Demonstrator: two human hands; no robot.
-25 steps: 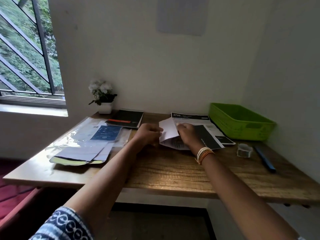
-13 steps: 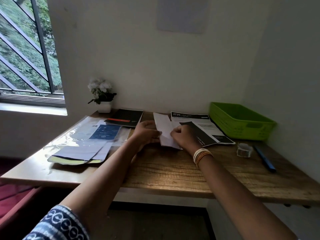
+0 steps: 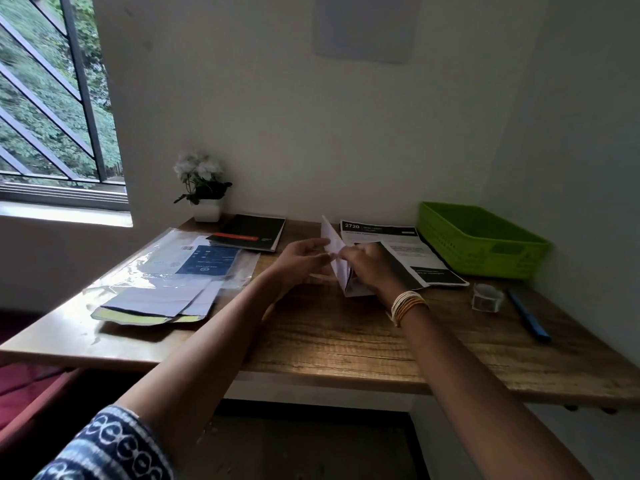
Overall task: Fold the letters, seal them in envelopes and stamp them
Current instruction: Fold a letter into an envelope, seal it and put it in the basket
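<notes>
- The letter (image 3: 337, 263) is thin white paper, partly folded, and it stands almost on its edge on the desk (image 3: 346, 337) between the two hands, near the middle of the far half.
- The left hand (image 3: 304, 259) is relaxed with straight fingers; the fingertips touch the left side of the letter.
- The right hand (image 3: 369, 268) has curled fingers and pinches the letter from the right side. Thin bangles (image 3: 408, 304) are around this wrist.
- The desk is brown wood with visible grain, and its front edge is straight. A wide bare strip of wood lies between the hands and this edge.
- Flat envelopes (image 3: 156, 303) and a shiny plastic sleeve (image 3: 149, 265) lie in a loose pile at the left, close to the left edge.
- Printed sheets (image 3: 412, 258) with black bands lie flat just behind the right hand.
- A green plastic basket (image 3: 485, 244) with holes in its walls stands in the right back corner.
- A small clear container (image 3: 486, 297) and a blue pen (image 3: 528, 315) lie near the right wall.
</notes>
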